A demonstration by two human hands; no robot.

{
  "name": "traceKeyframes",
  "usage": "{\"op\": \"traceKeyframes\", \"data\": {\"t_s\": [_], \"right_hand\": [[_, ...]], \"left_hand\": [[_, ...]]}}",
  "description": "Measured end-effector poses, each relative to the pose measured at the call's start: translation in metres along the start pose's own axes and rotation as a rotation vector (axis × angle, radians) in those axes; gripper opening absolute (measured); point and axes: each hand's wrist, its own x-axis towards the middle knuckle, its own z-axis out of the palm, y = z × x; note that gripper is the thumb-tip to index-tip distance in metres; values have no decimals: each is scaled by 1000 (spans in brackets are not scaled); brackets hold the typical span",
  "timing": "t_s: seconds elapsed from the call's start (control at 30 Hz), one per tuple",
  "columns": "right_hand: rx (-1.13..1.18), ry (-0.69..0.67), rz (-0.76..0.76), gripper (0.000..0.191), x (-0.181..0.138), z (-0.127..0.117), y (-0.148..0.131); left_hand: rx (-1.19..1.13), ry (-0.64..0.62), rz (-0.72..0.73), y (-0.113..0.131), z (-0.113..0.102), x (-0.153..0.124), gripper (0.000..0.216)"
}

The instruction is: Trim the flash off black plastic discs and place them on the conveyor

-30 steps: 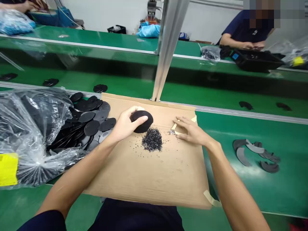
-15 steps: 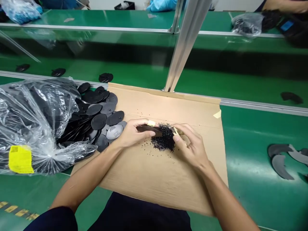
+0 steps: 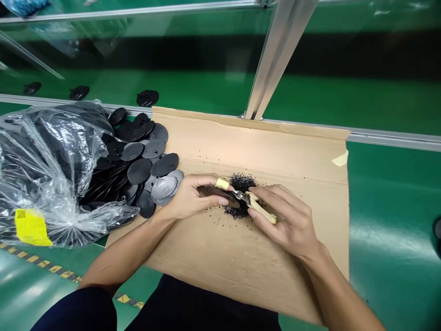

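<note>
A cardboard sheet (image 3: 248, 266) is lying on a green bench (image 3: 389, 239), and over it the left hand (image 3: 188, 198) is pinching a black disc (image 3: 216, 193) edge-on between curled fingers and thumb, just above a pile of black trimmings (image 3: 237, 210), while the right hand (image 3: 291, 223) is gripping a small cutter (image 3: 254, 203) whose tip is touching the disc's rim. With the blade working so near the left hand, a slip could nick it or gouge the disc. A second ago the disc was facing up and the right hand was lying flat over the cutter.
</note>
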Motion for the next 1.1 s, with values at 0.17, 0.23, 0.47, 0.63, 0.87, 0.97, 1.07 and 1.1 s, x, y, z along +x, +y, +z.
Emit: {"op": "traceKeyframes", "data": {"t_s": [0.17,0.23,0.47,0.63,0.87,0.97,1.07,1.1], "right_hand": [[3,-12,9,27,0,-3,-3],[2,-21,22,27,-1,-4,-4],[-161,19,-5,21,-4,-12,-2],[-14,33,216,28,-6,-10,-9],[159,104,119,12,-9,6,-24],[-19,110,-19,16,-11,6,-24],[-162,77,-112,18,-11,6,-25],[-140,63,-124,18,-11,6,-25]], "left_hand": [[-7,14,-17,-3,2,-1,32],[-13,23,-21,-5,3,-2,31],[105,12,-6,4,-4,-2,33],[232,59,125,8,-1,-5,29],[134,7,217,3,17,-15,22],[429,-87,386,5,10,-16,24],[809,-197,534,5,3,-16,33],[878,-222,551,5,2,-16,35]]}}
